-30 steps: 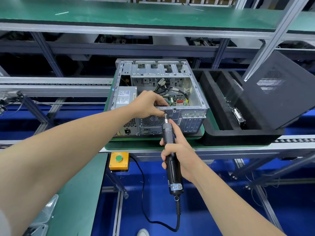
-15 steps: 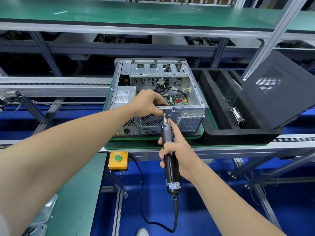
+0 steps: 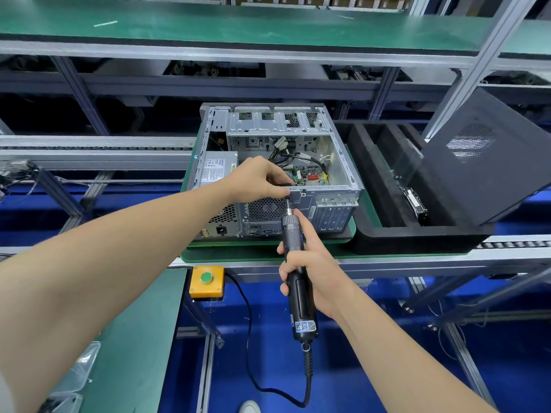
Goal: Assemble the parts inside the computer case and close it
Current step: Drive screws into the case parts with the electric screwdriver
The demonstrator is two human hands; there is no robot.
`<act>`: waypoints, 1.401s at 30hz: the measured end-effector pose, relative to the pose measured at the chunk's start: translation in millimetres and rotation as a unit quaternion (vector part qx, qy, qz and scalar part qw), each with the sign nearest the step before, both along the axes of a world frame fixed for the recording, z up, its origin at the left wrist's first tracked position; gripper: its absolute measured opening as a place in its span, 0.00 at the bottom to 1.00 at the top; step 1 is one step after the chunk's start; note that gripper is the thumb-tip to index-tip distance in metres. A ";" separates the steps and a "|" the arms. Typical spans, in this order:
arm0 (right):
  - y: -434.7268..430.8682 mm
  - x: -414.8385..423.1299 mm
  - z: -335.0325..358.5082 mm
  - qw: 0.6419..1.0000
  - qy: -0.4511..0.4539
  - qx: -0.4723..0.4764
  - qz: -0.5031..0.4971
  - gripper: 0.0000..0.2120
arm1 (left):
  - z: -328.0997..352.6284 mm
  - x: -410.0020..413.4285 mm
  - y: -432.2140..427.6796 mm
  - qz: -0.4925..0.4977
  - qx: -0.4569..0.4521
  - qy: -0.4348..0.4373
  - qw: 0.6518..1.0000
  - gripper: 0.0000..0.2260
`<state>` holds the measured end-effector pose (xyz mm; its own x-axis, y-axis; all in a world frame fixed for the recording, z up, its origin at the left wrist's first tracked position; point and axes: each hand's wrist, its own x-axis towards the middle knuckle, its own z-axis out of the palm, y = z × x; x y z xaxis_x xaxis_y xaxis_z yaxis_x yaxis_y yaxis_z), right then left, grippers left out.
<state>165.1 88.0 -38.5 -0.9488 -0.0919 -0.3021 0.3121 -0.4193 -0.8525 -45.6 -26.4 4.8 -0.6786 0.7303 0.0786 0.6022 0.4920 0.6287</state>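
I am looking at a factory assembly line. Indicators:
- roller conveyor rails [image 3: 89, 158] running left to right
- green-matted benches [image 3: 268, 28] on aluminium framing [image 3: 489, 49]
- a yellow push-button box [image 3: 207, 281] at the near edge
- a corded electric screwdriver [image 3: 302, 323]
- an open computer case [image 3: 331, 213] on a green pallet [image 3: 232, 254]

Silver case [image 3: 268, 120], black screwdriver [image 3: 303, 324], green mat [image 3: 368, 210].

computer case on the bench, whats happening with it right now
A person is working on the open computer case. The right hand grips an electric screwdriver, its bit up against the top edge of the case's rear panel, and the left hand pinches the rim beside it. The side panel leans in the black foam tray, not yet fitted.
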 end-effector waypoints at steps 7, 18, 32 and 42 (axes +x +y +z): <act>0.2 -0.4 -2.1 1.000 0.000 0.002 0.001 0.52 | -3.0 2.1 -1.4 -0.018 -0.012 0.040 0.999 0.11; 5.3 5.6 -4.2 0.998 0.032 0.046 0.039 0.60 | 8.5 -2.1 -0.5 -0.009 -0.052 -0.065 0.996 0.09; 13.9 7.4 -0.5 0.993 0.048 0.066 0.082 0.63 | 6.2 -4.4 -3.5 -0.040 -0.014 -0.046 0.998 0.09; 17.5 6.1 0.5 0.992 0.049 0.071 0.087 0.62 | 10.1 -1.8 -4.2 -0.035 -0.038 -0.046 0.998 0.10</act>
